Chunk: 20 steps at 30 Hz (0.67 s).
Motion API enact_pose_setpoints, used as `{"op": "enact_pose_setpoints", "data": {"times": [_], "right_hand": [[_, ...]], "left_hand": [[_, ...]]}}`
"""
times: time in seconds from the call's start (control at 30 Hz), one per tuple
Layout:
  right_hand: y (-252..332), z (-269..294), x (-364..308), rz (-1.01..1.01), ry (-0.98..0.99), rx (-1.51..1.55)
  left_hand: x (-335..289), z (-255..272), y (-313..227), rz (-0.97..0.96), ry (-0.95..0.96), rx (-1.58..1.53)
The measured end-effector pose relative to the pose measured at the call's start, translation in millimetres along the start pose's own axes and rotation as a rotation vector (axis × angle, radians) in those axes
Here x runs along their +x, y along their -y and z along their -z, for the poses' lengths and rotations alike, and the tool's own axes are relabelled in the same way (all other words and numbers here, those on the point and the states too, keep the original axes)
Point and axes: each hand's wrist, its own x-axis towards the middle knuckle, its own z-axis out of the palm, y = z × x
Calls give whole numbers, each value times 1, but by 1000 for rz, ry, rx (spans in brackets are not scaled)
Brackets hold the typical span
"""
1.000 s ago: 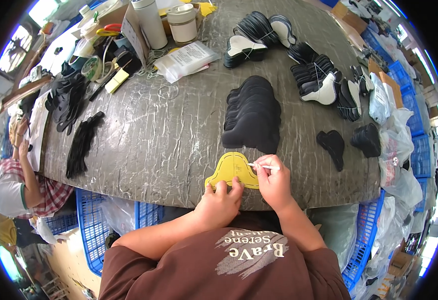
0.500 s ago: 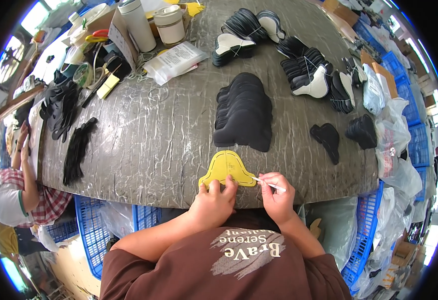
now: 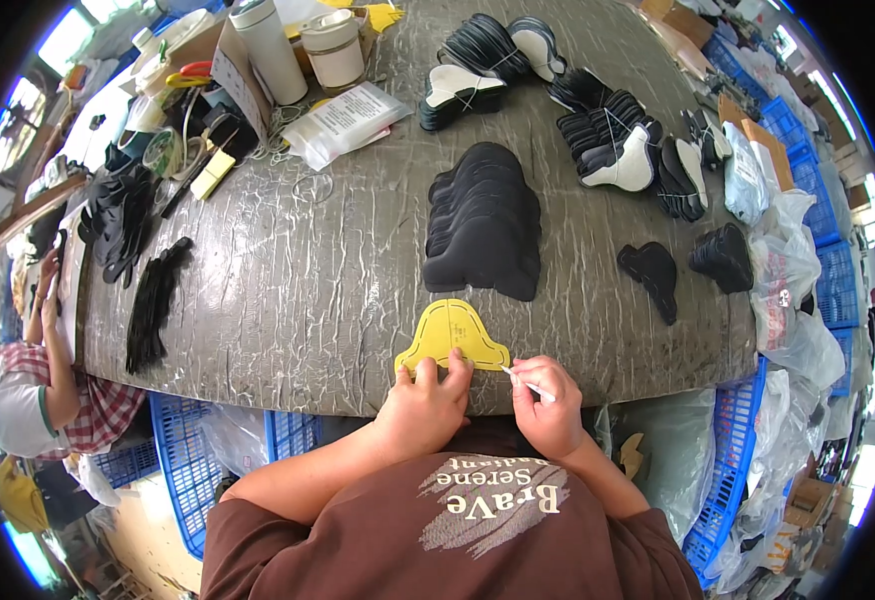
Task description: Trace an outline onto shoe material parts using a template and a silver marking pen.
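Note:
A yellow bell-shaped template (image 3: pixel 448 328) with dashed slots along its border lies flat near the table's front edge. My left hand (image 3: pixel 422 408) rests on its lower part, fingers apart and fingertips pressing down. In my right hand (image 3: pixel 548 408) a slim white pen (image 3: pixel 543 393) is pinched, its tip at the template's lower right corner. Whatever lies under the template is hidden. Just beyond it sits a fanned stack of black bell-shaped pieces (image 3: pixel 485 225).
Tied bundles of black and white pieces (image 3: pixel 613 140) lie at the back right, with black pieces (image 3: pixel 650 280) nearer. A plastic packet (image 3: pixel 346 125), white bottle (image 3: pixel 270 50) and jar (image 3: pixel 335 50) stand far left. Blue crates (image 3: pixel 180 460) flank me; another person (image 3: pixel 33 390) works at left.
My right hand and the pen have shifted slightly left and down along the template's lower right corner. My left hand stays in place on the template.

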Motion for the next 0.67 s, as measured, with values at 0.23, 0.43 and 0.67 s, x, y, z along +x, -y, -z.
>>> {"op": "enact_pose_setpoints", "data": {"times": [0.23,0.43,0.67], "right_hand": [[0,-2,19,-78,3,53],[-4,-13,30,-50,14,47],[-7,-10,21,-91,46,12]], "left_hand": [[0,1,0,1,24,6],[0,-3,0,0,-5,3],[0,-7,0,3,-15,19]]}}
